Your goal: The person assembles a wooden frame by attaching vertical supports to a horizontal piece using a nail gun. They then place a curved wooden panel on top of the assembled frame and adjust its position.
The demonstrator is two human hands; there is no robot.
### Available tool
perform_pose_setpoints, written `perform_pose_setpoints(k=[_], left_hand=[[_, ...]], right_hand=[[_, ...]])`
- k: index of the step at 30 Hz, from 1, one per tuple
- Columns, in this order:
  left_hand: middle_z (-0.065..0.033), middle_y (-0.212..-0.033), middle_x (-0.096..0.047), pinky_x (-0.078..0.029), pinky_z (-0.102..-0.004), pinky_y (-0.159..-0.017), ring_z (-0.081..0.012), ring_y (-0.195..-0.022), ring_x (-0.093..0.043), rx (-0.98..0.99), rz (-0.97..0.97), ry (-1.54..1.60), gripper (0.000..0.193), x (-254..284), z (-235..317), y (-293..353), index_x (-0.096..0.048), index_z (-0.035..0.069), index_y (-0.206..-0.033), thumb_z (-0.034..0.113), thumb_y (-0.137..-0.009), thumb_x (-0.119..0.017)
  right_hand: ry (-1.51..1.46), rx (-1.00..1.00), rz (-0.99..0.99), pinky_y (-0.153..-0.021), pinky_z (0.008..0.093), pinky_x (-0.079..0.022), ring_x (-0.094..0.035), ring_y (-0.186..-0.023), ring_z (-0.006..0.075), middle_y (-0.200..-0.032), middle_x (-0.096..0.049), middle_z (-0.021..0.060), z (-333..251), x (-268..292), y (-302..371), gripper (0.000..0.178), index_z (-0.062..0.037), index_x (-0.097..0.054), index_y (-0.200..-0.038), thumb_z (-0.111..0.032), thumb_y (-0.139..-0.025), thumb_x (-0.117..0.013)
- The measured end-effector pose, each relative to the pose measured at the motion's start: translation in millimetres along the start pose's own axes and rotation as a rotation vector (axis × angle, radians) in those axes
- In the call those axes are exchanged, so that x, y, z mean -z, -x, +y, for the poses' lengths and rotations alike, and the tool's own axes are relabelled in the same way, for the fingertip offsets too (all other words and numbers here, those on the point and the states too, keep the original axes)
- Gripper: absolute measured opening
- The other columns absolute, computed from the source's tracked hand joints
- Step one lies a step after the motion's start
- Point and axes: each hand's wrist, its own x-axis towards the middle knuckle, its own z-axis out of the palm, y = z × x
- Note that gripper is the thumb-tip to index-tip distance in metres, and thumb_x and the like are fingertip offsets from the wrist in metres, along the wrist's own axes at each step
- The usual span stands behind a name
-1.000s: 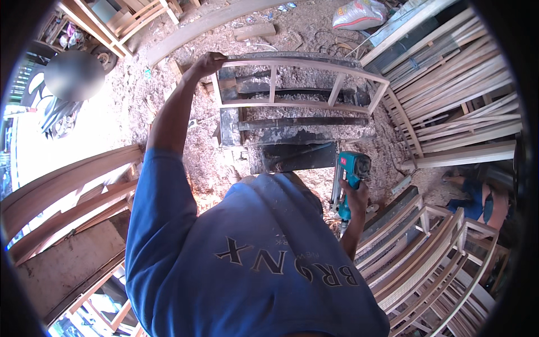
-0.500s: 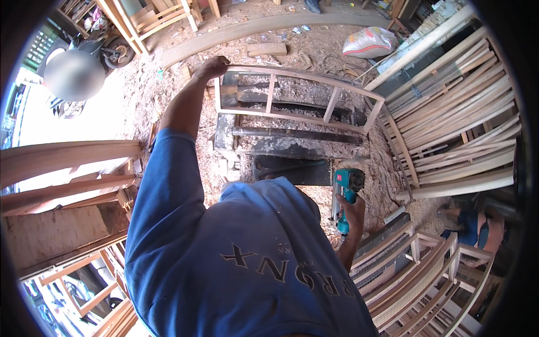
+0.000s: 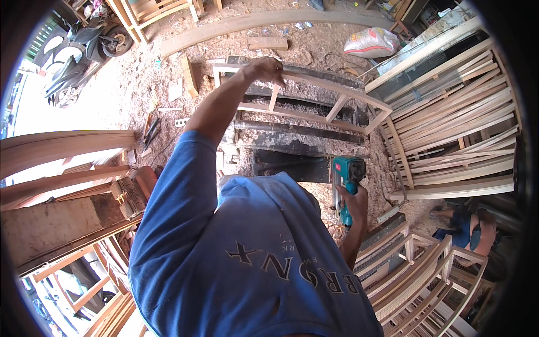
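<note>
My left hand (image 3: 264,69) is closed over the far rail of a light wooden frame (image 3: 338,108), close to one of its short crosspieces. The frame is long and narrow, divided by crosspieces, and rests on a low, dark slatted bench (image 3: 303,135) strewn with shavings. At the right, nearer my body, my right hand (image 3: 357,203) grips a teal nail gun (image 3: 343,168) by its handle. The nail gun is held apart from the frame. My fingers partly hide the far rail.
Wooden strips (image 3: 449,129) are stacked at the right, with a white sack (image 3: 371,43) beyond. Assembled mesh-backed frames (image 3: 415,264) stand at lower right, near another person (image 3: 477,233). A motorcycle (image 3: 84,53) stands far left. A wood block (image 3: 189,77) lies on shavings.
My left hand has moved right along the far rail, from the frame's left corner to near a crosspiece. The frame has shifted slightly. The nail gun has stayed nearly in place.
</note>
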Motion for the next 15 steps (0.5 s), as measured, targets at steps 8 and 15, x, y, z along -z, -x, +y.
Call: perform_pose_setpoints(k=[8,15], left_hand=[[0.0050,-0.079,-0.074,-0.045,-0.0323,-0.058,-0.0124,-0.067,-0.062,-0.047,0.101,-0.075,0.033,-15.0,-3.1,6.4,-0.076,0.024,-0.095,0.056,-0.086,-0.077],[0.0036,-0.071,-0.064,-0.039,-0.0353,-0.053,-0.0105,-0.063,-0.051,0.019,0.079,-0.164,0.036,-26.3,4.5,11.0,-0.073,0.021,-0.096,0.056,-0.090,-0.073]], right_hand=[[0.066,0.037,-0.048,-0.050,0.0330,-0.044,-0.058,-0.050,0.0123,-0.061,-0.062,0.0038,-12.9,-11.3,-0.7,0.040,0.0000,-0.071,-0.089,-0.036,-0.079,-0.084],[0.103,0.109,-0.073,-0.049,0.0322,-0.046,-0.059,-0.049,0.0127,-0.061,-0.062,0.0039,-44.7,-15.1,-3.7,0.045,0.0025,-0.073,-0.097,-0.038,-0.080,-0.083]])
